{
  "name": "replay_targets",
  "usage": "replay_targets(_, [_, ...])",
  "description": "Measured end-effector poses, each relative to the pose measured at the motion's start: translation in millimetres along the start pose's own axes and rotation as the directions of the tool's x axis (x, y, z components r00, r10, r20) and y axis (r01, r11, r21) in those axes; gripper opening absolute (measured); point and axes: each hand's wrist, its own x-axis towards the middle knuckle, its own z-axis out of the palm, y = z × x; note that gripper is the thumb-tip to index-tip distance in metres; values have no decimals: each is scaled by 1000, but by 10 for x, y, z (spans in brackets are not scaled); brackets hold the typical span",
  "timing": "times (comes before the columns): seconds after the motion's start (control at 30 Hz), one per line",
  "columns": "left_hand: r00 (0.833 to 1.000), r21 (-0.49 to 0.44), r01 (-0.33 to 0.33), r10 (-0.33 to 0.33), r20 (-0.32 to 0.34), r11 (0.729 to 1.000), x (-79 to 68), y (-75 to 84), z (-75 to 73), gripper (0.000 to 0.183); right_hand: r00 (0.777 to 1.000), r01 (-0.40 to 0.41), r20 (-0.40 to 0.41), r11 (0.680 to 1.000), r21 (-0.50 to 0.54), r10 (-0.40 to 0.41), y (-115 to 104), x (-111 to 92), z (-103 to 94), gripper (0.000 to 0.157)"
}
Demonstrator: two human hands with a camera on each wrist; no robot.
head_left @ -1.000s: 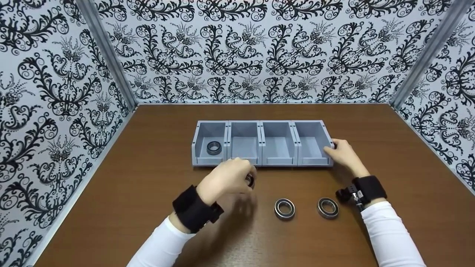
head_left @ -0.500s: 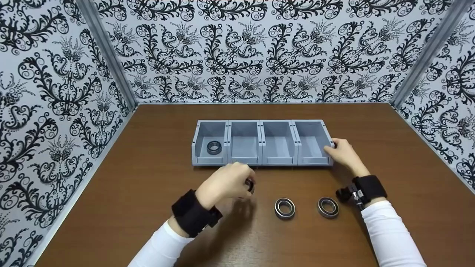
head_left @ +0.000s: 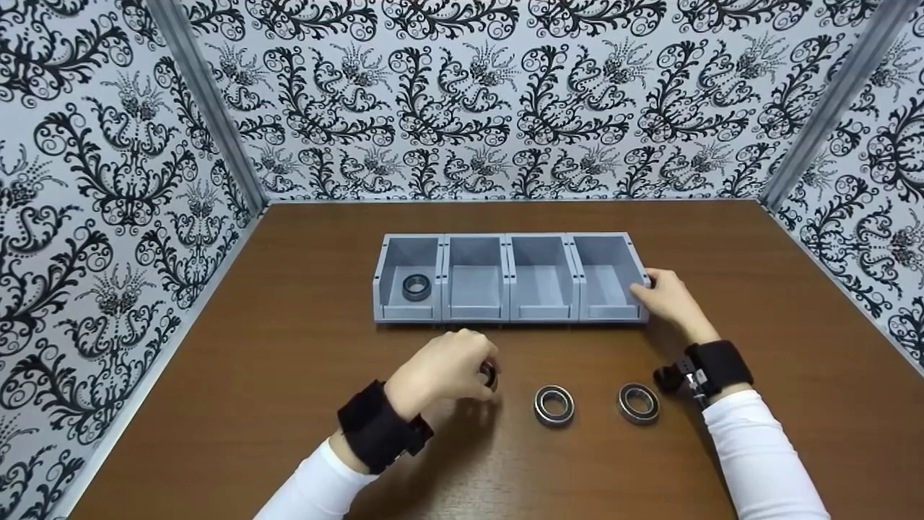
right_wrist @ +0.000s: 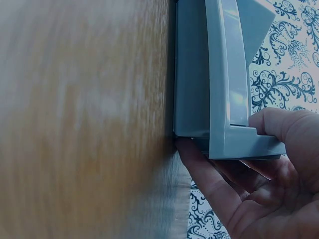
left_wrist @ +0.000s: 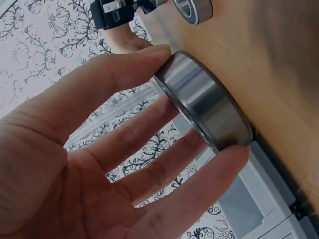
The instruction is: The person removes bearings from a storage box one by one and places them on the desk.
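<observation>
My left hand (head_left: 449,366) pinches a ball bearing (left_wrist: 207,102) between thumb and fingertips, above the table in front of the bins; the head view shows only a dark part of that bearing. The left wrist view shows its shiny steel outer ring. At the right end of the grey row of bins (head_left: 543,315), my right hand (head_left: 673,303) grips the side wall, thumb on the inner side and fingers outside, some reaching low by the table in the right wrist view. Another bearing (head_left: 416,297) lies in the leftmost bin.
Two more bearings, a nearer-middle one (head_left: 554,423) and a right one (head_left: 638,420), lie flat on the brown table (head_left: 289,347). Patterned black-and-white walls (head_left: 462,101) close off the back and sides. A black wrist strap (head_left: 718,366) sits beside the right bearing.
My left hand, holding the bearing, has moved back from the front of the bins toward me. The right hand stays on the end bin, and the bearings on the table have not moved.
</observation>
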Motion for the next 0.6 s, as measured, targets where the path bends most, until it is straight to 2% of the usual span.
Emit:
replay_targets(0.27, [1000,1,18,-18,20,1000,-14,34,57,25,1000,16,-14,999,-36,-17,9,3,-1,38])
replay_targets(0.6, [999,1,25,-25,26,1000,-29,20,150,25,1000,21,-13,1000,-23,-21,17,3,-1,40])
